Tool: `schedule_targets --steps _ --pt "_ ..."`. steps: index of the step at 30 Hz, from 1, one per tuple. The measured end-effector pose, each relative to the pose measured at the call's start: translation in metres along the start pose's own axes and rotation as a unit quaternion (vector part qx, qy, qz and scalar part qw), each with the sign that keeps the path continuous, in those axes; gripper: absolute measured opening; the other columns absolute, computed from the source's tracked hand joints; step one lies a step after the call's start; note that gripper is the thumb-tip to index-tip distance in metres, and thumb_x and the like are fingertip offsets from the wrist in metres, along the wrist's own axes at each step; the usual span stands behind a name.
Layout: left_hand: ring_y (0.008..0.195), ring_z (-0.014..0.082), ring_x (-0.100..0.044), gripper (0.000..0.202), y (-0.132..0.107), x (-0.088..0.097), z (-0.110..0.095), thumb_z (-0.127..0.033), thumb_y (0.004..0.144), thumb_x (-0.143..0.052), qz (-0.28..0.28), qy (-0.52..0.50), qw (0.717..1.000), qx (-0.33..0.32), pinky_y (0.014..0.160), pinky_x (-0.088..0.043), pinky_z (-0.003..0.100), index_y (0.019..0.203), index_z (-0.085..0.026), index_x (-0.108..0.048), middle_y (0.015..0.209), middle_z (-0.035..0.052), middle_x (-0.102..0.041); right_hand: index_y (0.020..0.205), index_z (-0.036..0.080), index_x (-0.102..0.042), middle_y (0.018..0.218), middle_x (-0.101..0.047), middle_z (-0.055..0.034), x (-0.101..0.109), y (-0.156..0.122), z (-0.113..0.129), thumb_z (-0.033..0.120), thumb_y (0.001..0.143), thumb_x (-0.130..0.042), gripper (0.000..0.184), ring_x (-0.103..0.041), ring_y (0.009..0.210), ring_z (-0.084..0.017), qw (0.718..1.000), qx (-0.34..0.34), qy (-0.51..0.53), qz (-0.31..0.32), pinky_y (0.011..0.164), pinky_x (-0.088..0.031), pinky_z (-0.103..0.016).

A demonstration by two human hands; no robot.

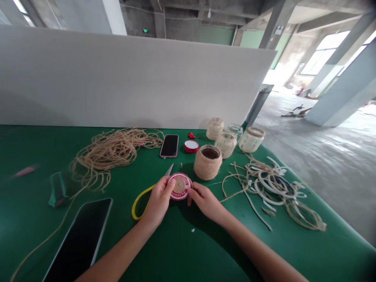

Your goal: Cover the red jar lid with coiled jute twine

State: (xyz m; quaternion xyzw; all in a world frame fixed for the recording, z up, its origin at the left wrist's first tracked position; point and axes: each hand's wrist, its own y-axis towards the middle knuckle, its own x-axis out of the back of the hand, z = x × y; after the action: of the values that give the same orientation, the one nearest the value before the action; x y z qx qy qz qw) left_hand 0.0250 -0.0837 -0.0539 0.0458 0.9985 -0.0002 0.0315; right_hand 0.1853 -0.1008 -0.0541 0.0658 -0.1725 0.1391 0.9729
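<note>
Bare industrial workshop, unfinished concrete floor (305, 156), concrete pillars (337, 90), white partition board (132, 78), green-topped workbench (176, 250)

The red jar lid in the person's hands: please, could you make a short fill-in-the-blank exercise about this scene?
The right hand touches the edge of a red-and-white jar lid, and the middle of the lid holds a coil of ____.
The scissors under the left hand have ____ handles.
The wrapped jar near the lid stands with its open mouth facing ____.

Missing words: twine; yellow; upward.
</note>
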Motion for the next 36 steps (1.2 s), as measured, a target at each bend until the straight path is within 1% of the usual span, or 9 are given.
schedule_targets --steps 4,10,15,19,21,24,27,33,36 --pt "0.076 0.0195 -0.061 0.035 0.000 -0.003 0.003 -0.042 0.079 -0.051 -0.003 0.009 1.000 0.005 0.068 -0.047 0.028 0.099 -0.015 -0.060 0.086 0.0065 -0.067 0.070 0.017 -0.050 0.065 -0.056 0.0004 0.001 -0.001 0.002 0.034 0.091 -0.036 0.031 -0.050 0.062 -0.011 1.000 0.009 0.012 -0.010 0.064 -0.039 -0.022" --pt "0.083 0.0233 -0.062 0.049 0.001 -0.005 0.007 -0.051 0.081 -0.041 -0.055 -0.018 0.998 0.033 0.066 -0.048 0.030 0.106 -0.013 -0.057 0.094 0.0106 -0.066 0.071 0.018 -0.046 0.062 -0.052 0.0024 0.005 -0.002 0.007 0.029 0.091 -0.036 0.025 -0.048 0.059 -0.010 1.000 0.008 0.003 -0.009 0.060 -0.038 -0.021" --pt "0.089 0.0233 -0.061 0.040 -0.001 -0.004 -0.006 -0.042 0.080 -0.049 -0.002 0.034 0.999 -0.003 0.075 -0.047 0.032 0.109 -0.015 -0.054 0.101 0.0097 -0.064 0.068 0.019 -0.041 0.059 -0.049 0.0039 0.008 -0.004 0.011 0.024 0.088 -0.038 0.022 -0.046 0.056 -0.009 0.999 -0.002 -0.032 -0.001 0.055 -0.035 -0.020" --pt "0.084 0.0218 -0.062 0.030 -0.002 -0.004 -0.011 -0.034 0.076 -0.055 0.071 0.038 0.997 -0.003 0.073 -0.048 0.030 0.100 -0.015 -0.058 0.093 0.0079 -0.066 0.067 0.019 -0.041 0.058 -0.047 0.0044 0.008 -0.004 0.010 0.024 0.088 -0.038 0.022 -0.044 0.054 -0.009 0.998 0.001 -0.057 -0.014 0.051 -0.032 -0.020" --pt "0.080 0.0207 -0.062 0.027 -0.002 -0.005 -0.010 -0.033 0.075 -0.057 0.080 0.034 0.996 0.008 0.070 -0.048 0.028 0.094 -0.015 -0.060 0.088 0.0064 -0.067 0.067 0.019 -0.045 0.059 -0.047 0.0037 0.009 -0.003 0.009 0.025 0.087 -0.039 0.022 -0.044 0.054 -0.010 0.996 0.010 -0.079 -0.032 0.051 -0.032 -0.021" --pt "0.077 0.0183 -0.062 0.026 0.000 -0.004 -0.006 -0.034 0.076 -0.058 0.048 0.000 0.999 0.018 0.070 -0.047 0.027 0.094 -0.015 -0.061 0.086 0.0050 -0.067 0.080 0.018 -0.055 0.062 -0.051 0.0024 0.013 -0.002 0.010 0.029 0.086 -0.043 0.017 -0.045 0.055 -0.011 0.992 0.019 -0.108 -0.069 0.052 -0.033 -0.022" --pt "0.075 0.0167 -0.062 0.028 0.002 -0.003 -0.004 -0.035 0.076 -0.058 0.015 -0.071 0.997 0.032 0.070 -0.047 0.026 0.094 -0.015 -0.061 0.084 0.0054 -0.068 0.094 0.019 -0.057 0.069 -0.057 0.0007 0.019 -0.001 0.011 0.029 0.087 -0.042 0.020 -0.047 0.057 -0.011 0.990 0.024 -0.111 -0.087 0.054 -0.035 -0.021" --pt "0.071 0.0162 -0.062 0.030 0.005 0.000 -0.004 -0.036 0.073 -0.061 -0.013 -0.112 0.993 0.040 0.068 -0.046 0.026 0.093 -0.014 -0.063 0.079 0.0054 -0.068 0.096 0.019 -0.057 0.074 -0.058 -0.0011 0.018 -0.001 0.012 0.025 0.090 -0.037 0.022 -0.049 0.062 -0.012 0.991 0.038 -0.119 -0.057 0.058 -0.036 -0.021" --pt "0.071 0.0167 -0.062 0.028 0.005 0.001 -0.001 -0.035 0.074 -0.059 -0.030 -0.103 0.994 0.037 0.068 -0.046 0.026 0.092 -0.014 -0.062 0.079 0.0055 -0.067 0.085 0.019 -0.055 0.067 -0.055 0.0009 0.012 -0.003 0.012 0.025 0.090 -0.036 0.021 -0.048 0.059 -0.011 0.991 0.040 -0.130 -0.018 0.055 -0.034 -0.020"
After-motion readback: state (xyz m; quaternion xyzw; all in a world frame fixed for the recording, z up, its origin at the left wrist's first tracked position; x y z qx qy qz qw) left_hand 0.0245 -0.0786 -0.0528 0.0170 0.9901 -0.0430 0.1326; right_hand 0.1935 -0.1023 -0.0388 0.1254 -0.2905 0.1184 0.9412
